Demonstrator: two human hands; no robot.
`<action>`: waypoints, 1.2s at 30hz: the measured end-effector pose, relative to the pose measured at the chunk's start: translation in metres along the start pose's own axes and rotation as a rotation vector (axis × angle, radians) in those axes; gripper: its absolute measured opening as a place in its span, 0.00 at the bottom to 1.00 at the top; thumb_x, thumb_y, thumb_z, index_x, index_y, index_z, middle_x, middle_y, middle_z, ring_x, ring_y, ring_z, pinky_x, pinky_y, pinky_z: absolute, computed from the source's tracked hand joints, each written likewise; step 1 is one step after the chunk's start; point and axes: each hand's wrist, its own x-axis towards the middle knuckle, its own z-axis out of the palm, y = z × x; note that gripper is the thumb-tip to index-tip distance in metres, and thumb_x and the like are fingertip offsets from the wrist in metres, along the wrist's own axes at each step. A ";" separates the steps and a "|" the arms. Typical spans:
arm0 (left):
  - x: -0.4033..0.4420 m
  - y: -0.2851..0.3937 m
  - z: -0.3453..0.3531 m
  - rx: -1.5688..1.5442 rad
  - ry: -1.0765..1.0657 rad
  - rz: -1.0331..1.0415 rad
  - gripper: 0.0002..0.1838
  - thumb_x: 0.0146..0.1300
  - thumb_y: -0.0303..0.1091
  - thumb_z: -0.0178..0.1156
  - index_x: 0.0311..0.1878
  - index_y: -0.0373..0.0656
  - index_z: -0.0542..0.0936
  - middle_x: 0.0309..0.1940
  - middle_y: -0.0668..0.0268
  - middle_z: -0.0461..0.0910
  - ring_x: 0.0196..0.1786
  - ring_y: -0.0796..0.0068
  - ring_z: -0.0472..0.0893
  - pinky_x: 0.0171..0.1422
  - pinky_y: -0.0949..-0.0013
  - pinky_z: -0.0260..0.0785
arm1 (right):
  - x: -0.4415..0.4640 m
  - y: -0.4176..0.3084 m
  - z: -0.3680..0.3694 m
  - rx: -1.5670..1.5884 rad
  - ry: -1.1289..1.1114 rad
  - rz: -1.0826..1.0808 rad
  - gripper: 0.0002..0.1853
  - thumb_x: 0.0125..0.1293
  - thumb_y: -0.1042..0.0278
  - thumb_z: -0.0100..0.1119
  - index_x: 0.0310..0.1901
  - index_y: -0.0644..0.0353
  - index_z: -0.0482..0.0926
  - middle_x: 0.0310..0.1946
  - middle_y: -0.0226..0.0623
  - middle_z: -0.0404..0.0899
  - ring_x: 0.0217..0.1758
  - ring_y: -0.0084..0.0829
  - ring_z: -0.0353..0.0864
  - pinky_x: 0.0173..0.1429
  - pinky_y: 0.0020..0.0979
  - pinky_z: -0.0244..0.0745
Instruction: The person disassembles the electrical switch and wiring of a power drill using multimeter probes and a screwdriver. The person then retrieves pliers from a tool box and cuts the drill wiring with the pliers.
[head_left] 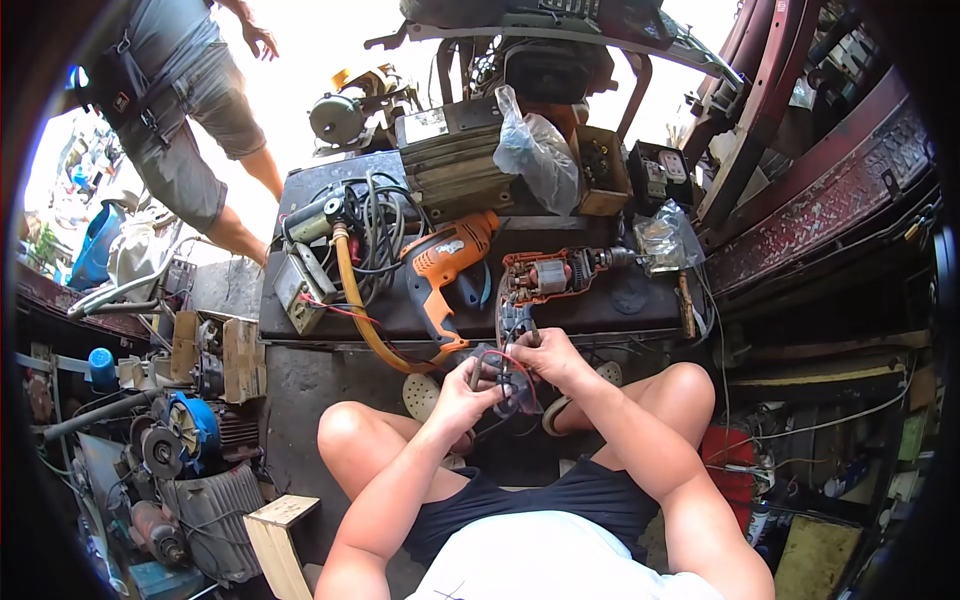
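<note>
Both my hands are close together between my knees, over a bundle of dark parts and wires (519, 385) with a thin red wire looping out. My left hand (468, 392) has its fingers closed on the left side of this bundle. On the upper right side, my right hand (548, 358) pinches a dark wire or part. Just above the hands lies an opened drill (550, 277) with its motor and gears exposed. An orange drill housing (440, 262) rests to its left on the dark bench (640, 310).
A hose and cables (352, 285) lie on the bench's left. Behind are a wooden box (603, 165) and a plastic bag (540, 160). A person (190, 110) stands at upper left. Motors (195, 425) and a wooden stool (283, 512) are at lower left.
</note>
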 end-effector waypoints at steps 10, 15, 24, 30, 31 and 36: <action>0.013 -0.005 0.008 0.038 0.102 0.233 0.16 0.65 0.22 0.70 0.55 0.36 0.81 0.38 0.71 0.84 0.41 0.84 0.81 0.50 0.76 0.74 | 0.005 0.010 -0.020 0.055 -0.154 0.036 0.08 0.72 0.65 0.70 0.40 0.61 0.85 0.28 0.25 0.82 0.24 0.16 0.73 0.28 0.23 0.69; 0.014 0.000 0.004 0.092 0.142 0.210 0.12 0.71 0.22 0.58 0.55 0.35 0.83 0.40 0.71 0.84 0.41 0.85 0.80 0.49 0.76 0.74 | 0.007 0.003 -0.024 -0.044 -0.207 0.025 0.09 0.70 0.66 0.72 0.43 0.63 0.85 0.29 0.26 0.82 0.26 0.15 0.73 0.30 0.22 0.68; 0.013 0.004 -0.003 0.079 0.154 0.074 0.13 0.67 0.21 0.59 0.53 0.36 0.83 0.38 0.72 0.84 0.40 0.85 0.80 0.46 0.76 0.73 | -0.002 -0.006 -0.029 -0.482 -0.248 -0.266 0.12 0.63 0.70 0.67 0.46 0.67 0.84 0.32 0.42 0.85 0.37 0.32 0.82 0.46 0.36 0.78; 0.020 -0.011 -0.012 0.371 0.105 0.128 0.16 0.62 0.27 0.65 0.53 0.37 0.84 0.40 0.61 0.86 0.45 0.70 0.85 0.56 0.66 0.76 | -0.024 -0.011 -0.051 -0.898 -0.449 -0.333 0.16 0.59 0.64 0.61 0.45 0.63 0.88 0.39 0.54 0.88 0.45 0.52 0.87 0.52 0.45 0.81; 0.016 -0.004 -0.009 0.498 0.137 0.158 0.16 0.61 0.28 0.66 0.52 0.37 0.85 0.41 0.59 0.86 0.46 0.66 0.86 0.57 0.65 0.77 | -0.029 -0.009 -0.050 -0.966 -0.482 -0.297 0.17 0.59 0.63 0.60 0.45 0.63 0.89 0.40 0.56 0.88 0.47 0.55 0.87 0.54 0.47 0.82; -0.007 0.028 0.010 0.750 0.282 0.489 0.15 0.59 0.32 0.68 0.48 0.36 0.85 0.41 0.52 0.85 0.47 0.51 0.86 0.55 0.58 0.78 | -0.026 0.014 -0.051 -1.079 -0.393 -0.302 0.18 0.59 0.64 0.57 0.44 0.67 0.89 0.41 0.58 0.88 0.49 0.57 0.87 0.57 0.49 0.82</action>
